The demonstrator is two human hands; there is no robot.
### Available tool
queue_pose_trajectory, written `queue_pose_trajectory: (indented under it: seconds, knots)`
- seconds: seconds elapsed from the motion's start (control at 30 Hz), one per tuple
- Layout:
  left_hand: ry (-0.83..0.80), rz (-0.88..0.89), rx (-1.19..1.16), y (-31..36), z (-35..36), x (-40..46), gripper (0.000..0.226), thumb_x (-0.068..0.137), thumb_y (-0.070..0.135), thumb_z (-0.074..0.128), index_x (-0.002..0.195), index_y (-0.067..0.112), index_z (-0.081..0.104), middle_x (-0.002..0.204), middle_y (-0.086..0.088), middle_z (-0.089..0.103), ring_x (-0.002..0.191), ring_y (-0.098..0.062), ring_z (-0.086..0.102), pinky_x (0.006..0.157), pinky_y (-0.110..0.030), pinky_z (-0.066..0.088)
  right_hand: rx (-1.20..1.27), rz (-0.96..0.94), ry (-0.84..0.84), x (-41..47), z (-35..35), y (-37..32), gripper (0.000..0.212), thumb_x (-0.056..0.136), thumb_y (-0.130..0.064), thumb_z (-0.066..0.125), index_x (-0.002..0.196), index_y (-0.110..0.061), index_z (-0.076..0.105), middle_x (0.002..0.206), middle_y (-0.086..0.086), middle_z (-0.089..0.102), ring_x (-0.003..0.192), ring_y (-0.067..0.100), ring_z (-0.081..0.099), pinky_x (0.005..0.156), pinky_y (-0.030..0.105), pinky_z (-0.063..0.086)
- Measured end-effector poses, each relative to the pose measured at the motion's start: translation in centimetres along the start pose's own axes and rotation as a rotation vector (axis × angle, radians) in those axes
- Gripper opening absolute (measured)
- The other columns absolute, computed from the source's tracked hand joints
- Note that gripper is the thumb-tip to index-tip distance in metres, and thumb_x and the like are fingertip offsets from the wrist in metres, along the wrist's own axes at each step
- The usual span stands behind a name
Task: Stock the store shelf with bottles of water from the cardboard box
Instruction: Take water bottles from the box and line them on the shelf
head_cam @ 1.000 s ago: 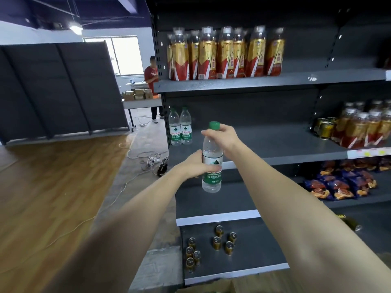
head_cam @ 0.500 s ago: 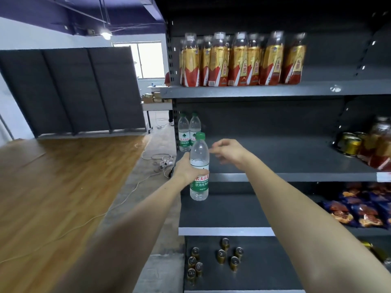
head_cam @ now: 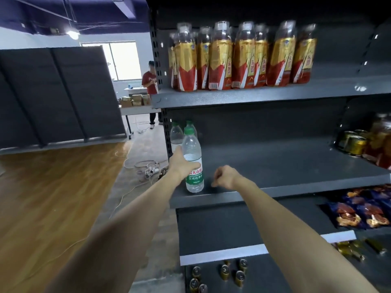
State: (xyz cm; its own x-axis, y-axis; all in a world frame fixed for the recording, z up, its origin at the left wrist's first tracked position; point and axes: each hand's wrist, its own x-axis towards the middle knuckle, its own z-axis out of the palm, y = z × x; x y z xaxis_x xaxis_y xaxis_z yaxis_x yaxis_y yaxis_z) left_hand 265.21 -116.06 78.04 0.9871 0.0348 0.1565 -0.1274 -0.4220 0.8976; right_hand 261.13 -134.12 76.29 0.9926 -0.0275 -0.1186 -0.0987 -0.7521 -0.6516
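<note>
Water bottle upright on shelf, cap up, gripped by left hand

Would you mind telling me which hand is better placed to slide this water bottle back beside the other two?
Left: the left hand already holds the water bottle; the right hand hangs empty.

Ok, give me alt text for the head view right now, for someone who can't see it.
The left hand grips a green-capped water bottle standing at the front left of a dark middle shelf, ahead of two matching bottles. The right hand hovers beside it, loosely curled and holding nothing.
</note>
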Motion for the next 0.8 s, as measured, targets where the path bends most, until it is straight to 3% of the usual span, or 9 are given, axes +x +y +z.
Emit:
queue_pose_trajectory:
  seconds: [0.13, 0.27, 0.47, 0.67, 0.73, 0.8]
  knots:
    - [-0.087, 0.034, 0.002, -0.4, 0.7, 3.8, 0.069, 0.057, 0.015, 0.087, 0.117, 0.023, 0.053, 0.108, 0.004, 0.066, 0.098, -0.015, 0.062, 0.086, -0.032, 0.05, 0.009, 0.046, 0.038, 3.9, 1.3, -0.5, 0.028, 0.074, -0.022, 0.082, 0.092, -0.018, 0.06, 0.099, 0.005, 0.067, 0.09, 0.022, 0.06, 0.073, 0.025, 0.043]
    - [-0.18, 0.08, 0.016, -1.7, 2.1, 7.6, 0.071, 0.053, 0.008, 0.09, 0.113, 0.02, 0.053, 0.108, 0.001, 0.067, 0.102, -0.02, 0.063, 0.092, -0.041, 0.052, 0.044, 0.059, 0.092, 6.6, 2.7, -0.6, 0.036, 0.075, -0.025, 0.082, 0.098, -0.018, 0.055, 0.1, 0.001, 0.062, 0.092, 0.019, 0.057, 0.076, 0.026, 0.042]
    - [-0.277, 0.03, -0.128, -3.5, 3.7, 10.9, 0.067, 0.057, 0.007, 0.088, 0.11, 0.022, 0.05, 0.106, 0.002, 0.067, 0.1, -0.016, 0.065, 0.09, -0.036, 0.054, 0.132, 0.063, 0.226, 9.7, 5.1, -0.5, 0.051, 0.073, -0.029, 0.084, 0.107, -0.015, 0.049, 0.111, 0.007, 0.058, 0.099, 0.023, 0.056, 0.08, 0.031, 0.044]
    - [-0.542, -0.021, -0.161, -3.7, 3.4, 13.4, 0.058, 0.07, 0.0, 0.078, 0.115, 0.022, 0.05, 0.115, -0.003, 0.067, 0.106, -0.018, 0.066, 0.094, -0.04, 0.054, 0.179, 0.083, 0.368, 11.5, 6.7, -0.9, 0.05, 0.079, -0.02, 0.08, 0.113, -0.007, 0.046, 0.116, 0.014, 0.049, 0.102, 0.032, 0.056, 0.084, 0.035, 0.045]
    - [-0.558, -0.079, -0.15, -3.7, 2.8, 14.4, 0.046, 0.077, 0.001, 0.071, 0.115, 0.02, 0.052, 0.106, -0.006, 0.069, 0.095, -0.02, 0.067, 0.088, -0.035, 0.056, 0.162, 0.086, 0.393, 12.3, 6.8, -0.9, 0.047, 0.081, -0.018, 0.077, 0.113, -0.006, 0.046, 0.119, 0.016, 0.05, 0.104, 0.034, 0.056, 0.085, 0.035, 0.044]
    - [-0.518, -0.081, 0.004, -3.6, 1.9, 15.1, 0.03, 0.082, 0.001, 0.061, 0.108, 0.015, 0.054, 0.089, -0.01, 0.063, 0.075, -0.021, 0.06, 0.067, -0.027, 0.05, 0.156, 0.097, 0.415, 13.3, 6.7, -0.8, 0.044, 0.084, -0.017, 0.075, 0.115, -0.005, 0.046, 0.12, 0.016, 0.048, 0.105, 0.035, 0.055, 0.084, 0.035, 0.043]
